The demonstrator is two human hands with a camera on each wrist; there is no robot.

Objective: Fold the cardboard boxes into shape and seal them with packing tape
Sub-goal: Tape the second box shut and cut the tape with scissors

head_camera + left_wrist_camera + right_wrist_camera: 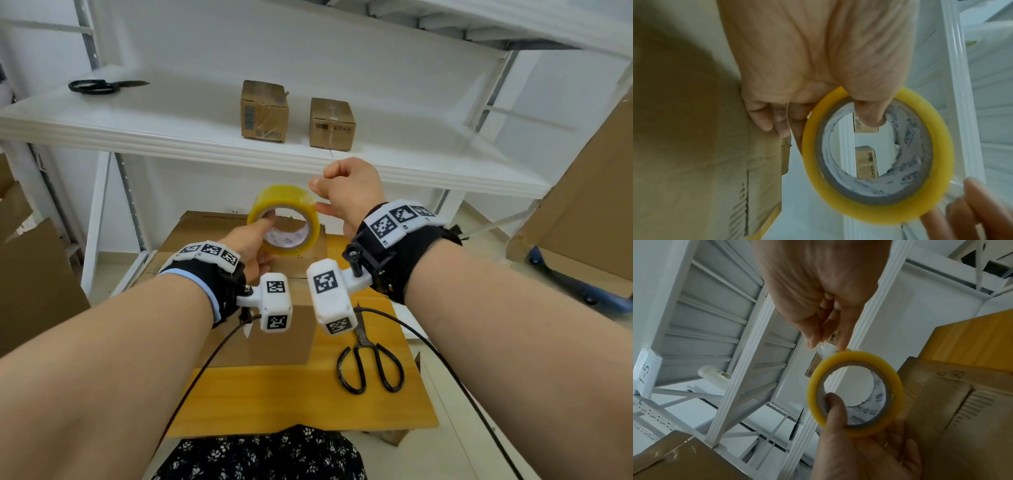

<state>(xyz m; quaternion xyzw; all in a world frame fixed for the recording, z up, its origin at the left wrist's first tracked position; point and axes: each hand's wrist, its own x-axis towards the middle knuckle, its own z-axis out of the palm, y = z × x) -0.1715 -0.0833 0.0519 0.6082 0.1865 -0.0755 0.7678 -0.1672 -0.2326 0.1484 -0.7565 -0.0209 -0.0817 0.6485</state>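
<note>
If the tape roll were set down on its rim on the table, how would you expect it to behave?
The tape roll is a round ring, so on its rim it would probably roll or topple flat. The left hand holds it up with just a thumb through the core, so it seems light. Its glossy yellow surface may be slippery, though the free end by the right hand would stick.

Ahead of you stands a white metal shelving unit (274,150) with ribbed board shelves, backed by a plain white wall (308,44). Its perforated grey upright (130,202) runs down to a pale tiled floor (113,257). Under you sits a yellow wooden tabletop (291,394). Seen from your right wrist, the white ribbed underside of the shelf above (711,324) carries a paper label (645,369). The light is even and soft.
</note>
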